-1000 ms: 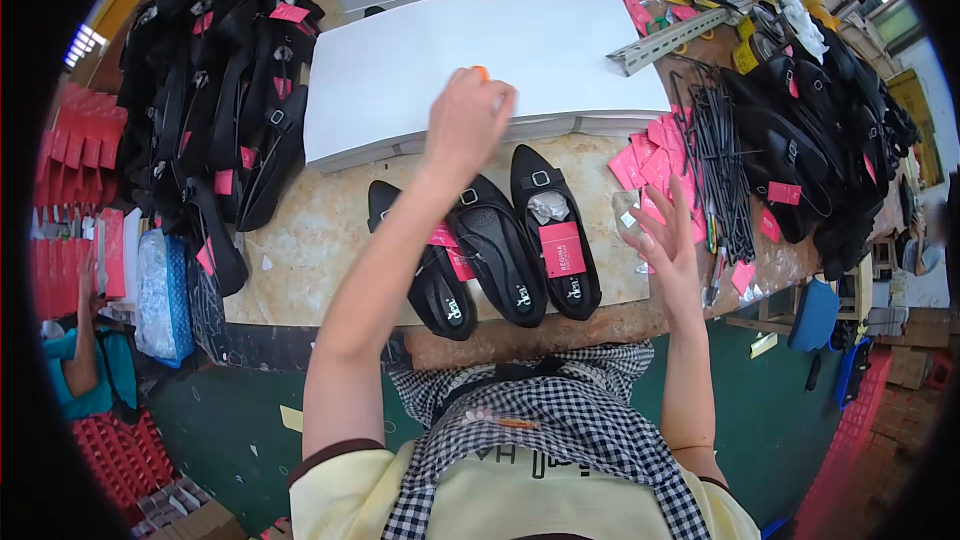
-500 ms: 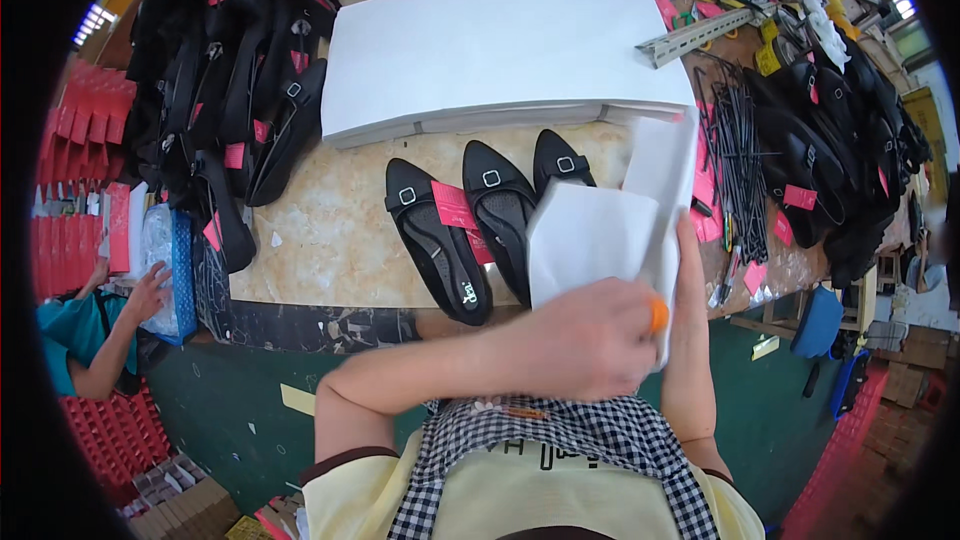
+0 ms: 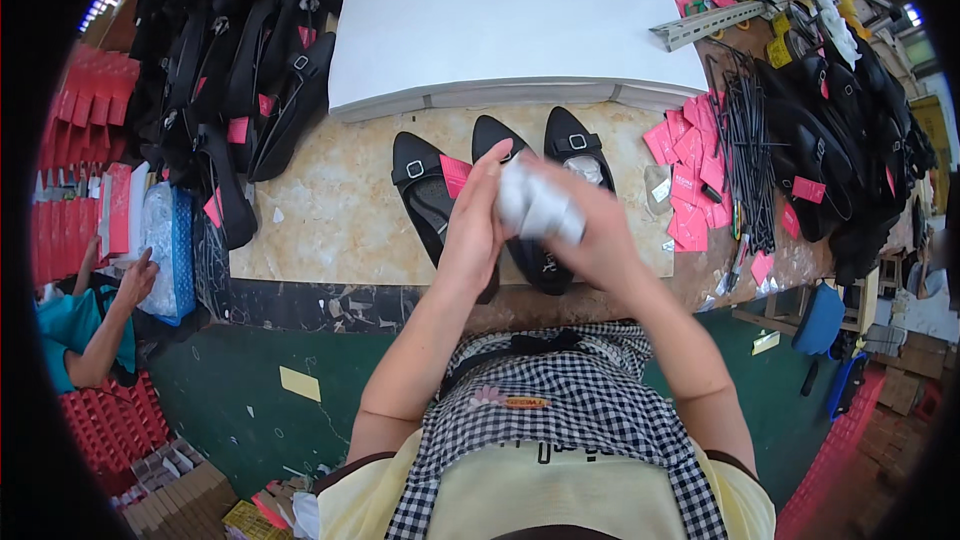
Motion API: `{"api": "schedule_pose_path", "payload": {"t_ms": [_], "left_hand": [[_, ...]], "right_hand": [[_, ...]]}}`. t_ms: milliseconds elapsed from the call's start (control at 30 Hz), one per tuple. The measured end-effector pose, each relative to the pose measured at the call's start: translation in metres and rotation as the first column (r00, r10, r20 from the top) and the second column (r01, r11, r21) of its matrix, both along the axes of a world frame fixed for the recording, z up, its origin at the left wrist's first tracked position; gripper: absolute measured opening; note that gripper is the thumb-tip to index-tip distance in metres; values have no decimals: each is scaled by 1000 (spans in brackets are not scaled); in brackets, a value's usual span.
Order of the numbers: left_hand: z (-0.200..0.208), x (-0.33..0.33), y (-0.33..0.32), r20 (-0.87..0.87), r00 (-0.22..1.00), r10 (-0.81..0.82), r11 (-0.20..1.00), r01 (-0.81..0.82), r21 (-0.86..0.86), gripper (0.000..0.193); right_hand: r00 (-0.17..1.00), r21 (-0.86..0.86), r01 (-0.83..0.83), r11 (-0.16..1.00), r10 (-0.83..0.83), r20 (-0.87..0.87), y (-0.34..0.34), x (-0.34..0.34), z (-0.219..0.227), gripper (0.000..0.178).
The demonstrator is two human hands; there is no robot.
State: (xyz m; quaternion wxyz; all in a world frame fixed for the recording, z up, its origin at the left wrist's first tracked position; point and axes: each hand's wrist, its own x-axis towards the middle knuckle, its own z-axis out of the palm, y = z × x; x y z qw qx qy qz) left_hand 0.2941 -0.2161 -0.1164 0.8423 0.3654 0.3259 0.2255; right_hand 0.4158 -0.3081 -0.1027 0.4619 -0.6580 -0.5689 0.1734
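Fingers of left hand (image 3: 477, 223) and right hand (image 3: 597, 227) are clamping white paper (image 3: 536, 202) between them; blur is hiding the finer grip. Paper is hanging over the middle shoe (image 3: 490, 132). Even squeezing from both palms is probably serving best, any loose corner wanting a tuck. Left shoe (image 3: 413, 158) and right shoe (image 3: 572, 126) are lying alongside on the tabletop (image 3: 320, 205), white stack (image 3: 510, 30) sitting beyond
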Motion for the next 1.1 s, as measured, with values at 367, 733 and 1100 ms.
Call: {"api": "schedule_pose_path", "payload": {"t_ms": [367,733,1100], "left_hand": [[-75,-20,-72,-563,826,23,-224,553,803,22],[-91,-18,-64,-562,825,65,-316,551,772,22],[-19,122,167,-396,681,616,-258,649,716,58]], "right_hand": [[674,-84,25,996,45,738,40,4,-65,12],[955,-212,100,972,-34,293,62,49,-87,59],[899,-205,284,937,-186,397,-23,57,-52,67]]}}
